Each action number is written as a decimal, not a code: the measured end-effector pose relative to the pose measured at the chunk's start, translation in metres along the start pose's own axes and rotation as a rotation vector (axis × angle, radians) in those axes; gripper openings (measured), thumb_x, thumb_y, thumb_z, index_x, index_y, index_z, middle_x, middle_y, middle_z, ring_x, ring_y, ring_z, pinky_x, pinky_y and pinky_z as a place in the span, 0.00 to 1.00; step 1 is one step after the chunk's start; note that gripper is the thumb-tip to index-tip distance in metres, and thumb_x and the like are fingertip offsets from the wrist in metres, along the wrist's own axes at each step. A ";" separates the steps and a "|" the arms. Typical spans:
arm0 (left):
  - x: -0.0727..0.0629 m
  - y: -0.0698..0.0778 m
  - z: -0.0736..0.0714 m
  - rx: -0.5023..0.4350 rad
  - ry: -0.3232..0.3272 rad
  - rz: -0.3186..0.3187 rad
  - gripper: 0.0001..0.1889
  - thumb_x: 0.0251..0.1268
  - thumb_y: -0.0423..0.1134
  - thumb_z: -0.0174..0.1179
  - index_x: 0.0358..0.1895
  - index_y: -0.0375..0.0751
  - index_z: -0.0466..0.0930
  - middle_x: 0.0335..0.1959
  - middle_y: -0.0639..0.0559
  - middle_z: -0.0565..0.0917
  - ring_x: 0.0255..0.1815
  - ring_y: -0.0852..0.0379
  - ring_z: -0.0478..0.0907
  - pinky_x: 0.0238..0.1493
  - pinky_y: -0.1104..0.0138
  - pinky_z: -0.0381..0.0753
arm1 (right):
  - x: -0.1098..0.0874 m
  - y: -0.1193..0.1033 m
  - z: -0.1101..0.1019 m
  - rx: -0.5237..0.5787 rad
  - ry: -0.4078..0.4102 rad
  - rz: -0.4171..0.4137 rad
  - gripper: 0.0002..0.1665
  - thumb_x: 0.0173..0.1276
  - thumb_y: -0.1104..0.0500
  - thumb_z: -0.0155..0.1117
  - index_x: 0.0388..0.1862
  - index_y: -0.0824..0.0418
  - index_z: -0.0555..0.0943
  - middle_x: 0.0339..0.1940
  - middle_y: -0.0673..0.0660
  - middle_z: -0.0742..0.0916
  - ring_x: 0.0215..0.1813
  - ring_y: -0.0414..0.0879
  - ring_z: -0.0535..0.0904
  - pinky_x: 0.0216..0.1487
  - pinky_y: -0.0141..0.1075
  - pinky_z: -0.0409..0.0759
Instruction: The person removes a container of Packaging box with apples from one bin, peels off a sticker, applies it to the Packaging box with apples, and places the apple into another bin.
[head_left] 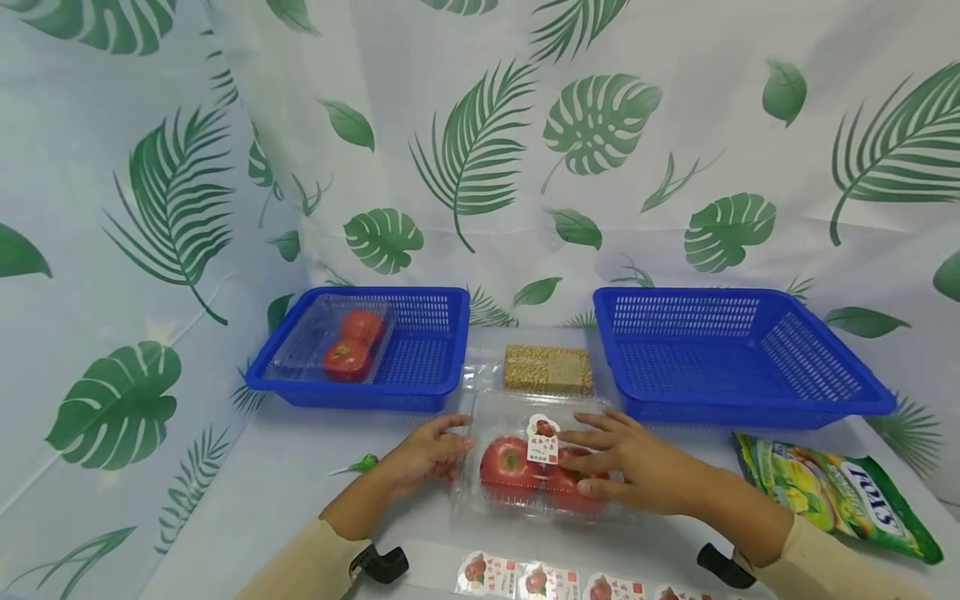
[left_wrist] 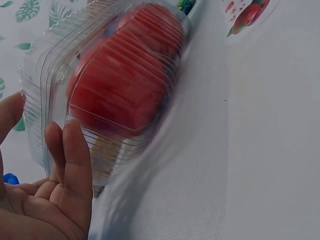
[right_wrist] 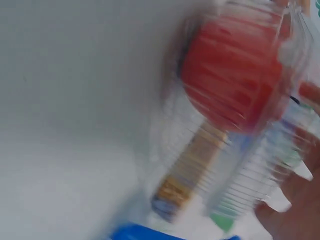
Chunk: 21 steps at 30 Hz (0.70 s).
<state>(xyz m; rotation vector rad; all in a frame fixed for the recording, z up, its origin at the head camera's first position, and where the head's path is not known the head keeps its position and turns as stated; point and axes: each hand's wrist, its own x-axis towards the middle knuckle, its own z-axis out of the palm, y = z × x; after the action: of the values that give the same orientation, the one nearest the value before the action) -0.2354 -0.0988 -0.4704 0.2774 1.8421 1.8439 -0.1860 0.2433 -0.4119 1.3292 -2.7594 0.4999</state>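
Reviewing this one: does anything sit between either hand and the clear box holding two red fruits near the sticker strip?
Nothing visible does. The left hand is at the left edge of the clear box, and the right hand lies over its right side.

The way straight back from the fruit box (head_left: 495,410) is blocked by the grain packet (head_left: 547,371), set in the gap between the two baskets. From above, the right basket (head_left: 750,411) can be entered down to its floor; in the left basket (head_left: 360,396), the left side is taken up by a second fruit box (head_left: 307,342), and room is left on the right. Further right, the table (head_left: 262,492) is obstructed by the candy bag (head_left: 832,496). In front, a narrow passage is left before the flat stickers (head_left: 551,581), which can be passed over.
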 end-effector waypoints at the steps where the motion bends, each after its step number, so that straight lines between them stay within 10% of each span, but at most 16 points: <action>1: 0.000 0.000 0.000 0.003 0.001 -0.002 0.33 0.67 0.43 0.63 0.70 0.35 0.61 0.24 0.50 0.74 0.22 0.57 0.76 0.29 0.66 0.81 | -0.002 0.000 0.003 0.012 0.033 0.026 0.22 0.73 0.42 0.56 0.61 0.46 0.81 0.68 0.50 0.76 0.73 0.61 0.58 0.66 0.67 0.52; 11: 0.001 0.006 0.002 0.052 -0.021 -0.032 0.38 0.65 0.43 0.63 0.73 0.34 0.55 0.26 0.48 0.77 0.21 0.57 0.77 0.27 0.63 0.83 | -0.028 -0.001 0.034 0.224 0.328 0.430 0.30 0.69 0.48 0.64 0.66 0.57 0.75 0.77 0.65 0.57 0.72 0.72 0.53 0.56 0.73 0.61; 17: 0.011 0.011 -0.004 0.102 -0.002 -0.036 0.40 0.66 0.47 0.63 0.74 0.36 0.53 0.35 0.44 0.79 0.26 0.54 0.79 0.30 0.59 0.84 | -0.033 -0.006 0.036 0.638 0.242 0.730 0.56 0.68 0.46 0.64 0.79 0.64 0.40 0.76 0.74 0.47 0.70 0.74 0.56 0.60 0.63 0.68; 21: 0.018 0.017 -0.005 0.111 0.005 -0.041 0.40 0.68 0.51 0.60 0.74 0.35 0.53 0.34 0.44 0.79 0.26 0.55 0.79 0.28 0.63 0.83 | -0.031 -0.008 0.035 0.785 0.171 0.879 0.56 0.70 0.45 0.62 0.76 0.72 0.40 0.74 0.76 0.52 0.68 0.74 0.61 0.61 0.60 0.69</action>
<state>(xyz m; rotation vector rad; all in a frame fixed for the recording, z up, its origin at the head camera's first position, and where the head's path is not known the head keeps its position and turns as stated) -0.2571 -0.0934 -0.4583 0.2731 1.9424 1.7193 -0.1561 0.2515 -0.4480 -0.0673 -2.9404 1.7407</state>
